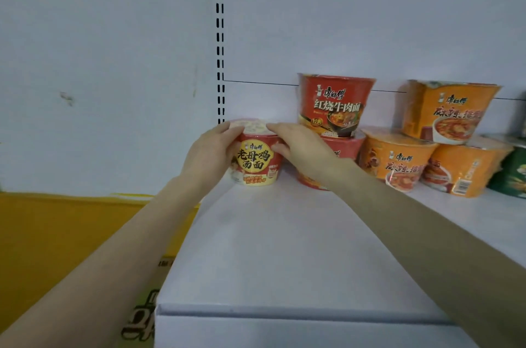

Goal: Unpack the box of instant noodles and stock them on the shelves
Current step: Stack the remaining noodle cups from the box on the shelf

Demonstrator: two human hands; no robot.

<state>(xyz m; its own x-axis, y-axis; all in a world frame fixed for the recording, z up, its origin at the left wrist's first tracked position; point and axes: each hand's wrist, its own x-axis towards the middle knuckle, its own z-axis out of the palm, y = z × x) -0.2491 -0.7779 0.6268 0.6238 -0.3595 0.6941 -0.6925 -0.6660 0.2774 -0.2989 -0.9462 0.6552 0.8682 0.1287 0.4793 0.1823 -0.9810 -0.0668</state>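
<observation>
A red-and-yellow noodle bowl [255, 162] stands upright on the white shelf [284, 248], near its back left corner. My left hand [209, 152] grips its left side, fingers curled round the rim. My right hand [301, 148] holds its right side, fingers over the lid edge. Just to the right, a red beef noodle bowl [336, 104] sits stacked on another red bowl [345, 148] that my right wrist partly hides.
Orange noodle bowls [395, 161] [466, 168] stand further right, with one more orange bowl [447, 110] stacked on them. A green bowl [512, 174] is at the right edge. A yellow cardboard box [57, 234] lies below left. A slotted upright [219, 34] runs up the back panel.
</observation>
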